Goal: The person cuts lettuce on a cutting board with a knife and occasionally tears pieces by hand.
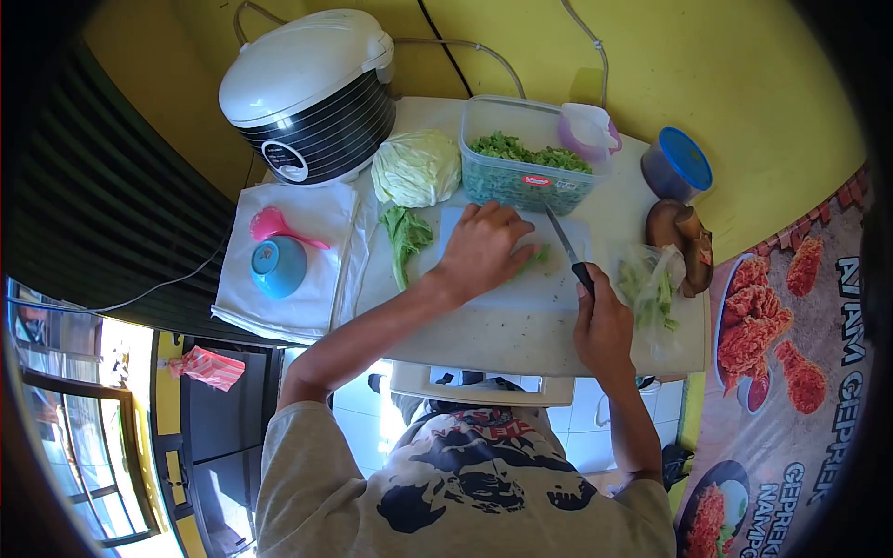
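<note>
My right hand (pixel 603 321) grips a knife (pixel 564 244) by its black handle, with the blade pointing up and away toward the plastic tub. My left hand (pixel 484 246) is over the white cutting board (pixel 558 293), fingers bent and apart, thumb out to the side. Beside that thumb lie small green lettuce scraps (pixel 539 254); anything under the palm is hidden. Just beyond both hands stands a clear plastic tub (pixel 526 190) holding chopped lettuce (pixel 521 153). A loose lettuce leaf (pixel 406 240) rests left of the board.
A pale cabbage (pixel 417 167) sits by the rice cooker (pixel 312 98). On a white cloth (pixel 298 312) are a blue bowl (pixel 278 267) and pink ladle (pixel 276 224). At right are a plastic bag of greens (pixel 651 293), brown object (pixel 682 237) and blue-lidded container (pixel 677 166).
</note>
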`<control>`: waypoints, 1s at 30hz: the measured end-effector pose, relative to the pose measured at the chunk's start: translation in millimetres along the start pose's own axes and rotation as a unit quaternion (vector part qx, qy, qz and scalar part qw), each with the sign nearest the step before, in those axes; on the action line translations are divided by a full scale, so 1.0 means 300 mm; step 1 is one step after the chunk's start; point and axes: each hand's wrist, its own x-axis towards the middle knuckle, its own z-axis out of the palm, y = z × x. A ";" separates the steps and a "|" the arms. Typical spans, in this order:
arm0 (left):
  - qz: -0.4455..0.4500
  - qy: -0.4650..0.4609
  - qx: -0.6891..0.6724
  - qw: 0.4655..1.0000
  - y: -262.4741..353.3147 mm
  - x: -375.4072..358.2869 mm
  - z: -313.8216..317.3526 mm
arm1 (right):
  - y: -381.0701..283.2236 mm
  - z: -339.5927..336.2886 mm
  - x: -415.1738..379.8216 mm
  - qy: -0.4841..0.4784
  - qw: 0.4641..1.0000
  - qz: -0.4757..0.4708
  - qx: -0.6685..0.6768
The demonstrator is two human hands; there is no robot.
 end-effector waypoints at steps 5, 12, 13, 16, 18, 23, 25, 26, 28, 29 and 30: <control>-0.023 -0.059 0.001 0.998 0.023 -0.038 0.094 | -0.016 0.012 0.018 -0.033 0.998 0.050 0.008; -0.074 -0.033 -0.097 0.992 0.005 -0.040 0.086 | -0.019 0.036 0.022 -0.036 0.996 0.054 0.062; -0.093 -0.024 -0.151 0.984 0.001 -0.038 0.064 | -0.018 0.042 0.024 -0.025 0.995 0.051 0.082; -0.148 -0.073 -0.301 0.939 0.010 -0.033 -0.031 | -0.029 0.053 0.048 -0.019 0.987 0.052 0.151; -0.124 -0.076 -0.291 0.946 0.025 -0.038 -0.089 | -0.045 0.058 0.073 -0.042 0.973 0.080 0.212; -0.090 -0.070 -0.277 0.954 0.027 -0.084 -0.109 | -0.079 0.074 0.137 -0.154 0.919 0.178 0.317; -0.098 -0.073 -0.280 0.952 0.031 -0.095 -0.124 | -0.068 0.104 0.146 -0.155 0.901 0.199 0.353; -0.105 -0.071 -0.279 0.952 0.022 -0.103 -0.123 | -0.063 0.124 0.149 -0.156 0.891 0.209 0.371; -0.117 -0.066 -0.277 0.951 0.006 -0.116 -0.124 | -0.058 0.160 0.156 -0.115 0.900 0.155 0.390; -0.153 -0.087 -0.273 0.946 0.004 -0.120 -0.130 | -0.056 0.174 0.157 -0.093 0.903 0.129 0.398; -0.187 -0.109 -0.269 0.938 0.015 -0.111 -0.157 | -0.054 0.185 0.161 -0.094 0.908 0.123 0.390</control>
